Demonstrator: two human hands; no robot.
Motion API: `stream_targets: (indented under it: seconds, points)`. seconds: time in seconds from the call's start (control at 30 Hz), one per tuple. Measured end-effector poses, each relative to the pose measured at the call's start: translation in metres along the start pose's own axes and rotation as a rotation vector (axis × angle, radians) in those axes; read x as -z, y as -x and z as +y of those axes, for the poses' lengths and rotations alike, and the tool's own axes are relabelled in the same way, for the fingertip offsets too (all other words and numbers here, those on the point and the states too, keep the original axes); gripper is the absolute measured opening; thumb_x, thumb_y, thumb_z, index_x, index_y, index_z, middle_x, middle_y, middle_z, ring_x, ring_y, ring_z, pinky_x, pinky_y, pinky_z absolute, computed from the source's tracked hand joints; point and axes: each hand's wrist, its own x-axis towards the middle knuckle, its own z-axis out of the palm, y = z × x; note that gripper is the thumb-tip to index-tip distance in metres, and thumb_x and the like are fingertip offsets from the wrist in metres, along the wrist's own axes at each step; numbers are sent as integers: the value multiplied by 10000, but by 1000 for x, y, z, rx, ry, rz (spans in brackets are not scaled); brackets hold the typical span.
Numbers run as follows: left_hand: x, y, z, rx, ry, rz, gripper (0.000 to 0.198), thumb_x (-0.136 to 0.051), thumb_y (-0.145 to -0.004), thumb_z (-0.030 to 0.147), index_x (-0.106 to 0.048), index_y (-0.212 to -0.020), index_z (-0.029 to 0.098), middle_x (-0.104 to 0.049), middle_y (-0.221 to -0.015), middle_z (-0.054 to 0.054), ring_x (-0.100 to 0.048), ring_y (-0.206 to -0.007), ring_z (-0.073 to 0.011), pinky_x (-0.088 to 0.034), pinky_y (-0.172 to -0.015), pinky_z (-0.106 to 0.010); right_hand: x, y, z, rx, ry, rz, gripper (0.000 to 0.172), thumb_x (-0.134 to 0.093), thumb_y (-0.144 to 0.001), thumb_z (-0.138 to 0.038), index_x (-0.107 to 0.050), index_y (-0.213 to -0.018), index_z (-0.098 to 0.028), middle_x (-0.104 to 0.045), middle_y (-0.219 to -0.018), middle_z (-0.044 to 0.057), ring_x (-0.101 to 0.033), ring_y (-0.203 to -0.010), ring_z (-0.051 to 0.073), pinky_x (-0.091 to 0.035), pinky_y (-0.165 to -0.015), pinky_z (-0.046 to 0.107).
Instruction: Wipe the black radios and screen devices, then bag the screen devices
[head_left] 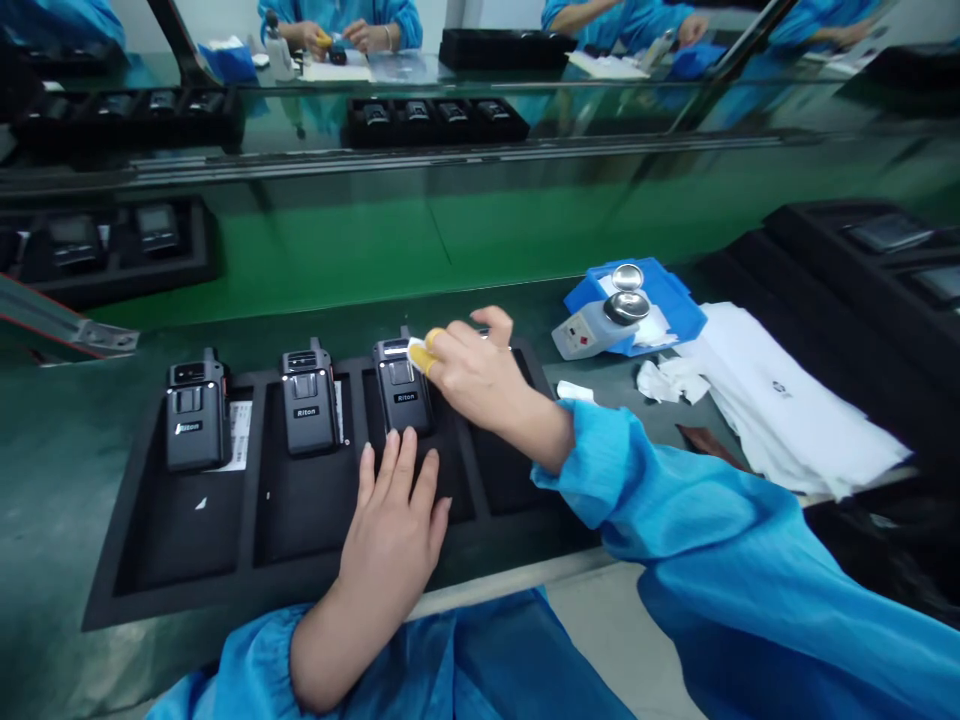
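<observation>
A black foam tray (251, 540) holds black handheld radios marked "Riton": one at the left (196, 415), a second radio (309, 405) beside it and a third radio (403, 385) by my hands. My right hand (480, 375), with yellow finger cots on its fingertips, pinches a small white wipe (418, 350) against the upper part of the third radio. Most of another device behind this hand is hidden. My left hand (394, 530) lies palm down with fingers spread, fingertips at the lower edge of the third radio.
To the right are a blue bin (671, 300), a tilted white bottle with a metal lid (592, 328), crumpled wipes (670, 380), a white cloth stack (787, 390) and stacked black trays (825, 270). A metal bracket (105, 338) sits left. Co-workers sit across the bench.
</observation>
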Motion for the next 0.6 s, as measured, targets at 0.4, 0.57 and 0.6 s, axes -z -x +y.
stream_targets:
  seconds: [0.4, 0.57, 0.6]
  points:
    - [-2, 1, -1, -3, 2, 46, 374, -390, -905, 252, -608, -1177, 114, -538, -1315, -195, -481, -1240, -341, -388, -1009, -559, 4, -24, 11, 55, -18, -62, 316, -398, -901, -104, -653, -731, -180, -595, -807, 20, -418, -774, 149, -119, -910, 416]
    - [-1, 0, 0, -8, -5, 51, 370, -391, -903, 252, -619, -1162, 118, -545, -1309, -191, -496, -1226, -340, -401, -999, -560, 15, -29, 15, -93, 8, 48, 347, -383, -893, -87, -671, -741, -205, -601, -847, 18, -419, -797, 156, -114, -897, 430]
    - [-1, 0, 0, -7, -5, 57, 369, -390, -902, 251, -621, -1158, 120, -548, -1306, -190, -499, -1223, -338, -401, -999, -560, 16, -27, 13, -82, 0, 36, 336, -397, -886, -90, -674, -733, -201, -602, -844, 21, -419, -793, 156, -114, -891, 428]
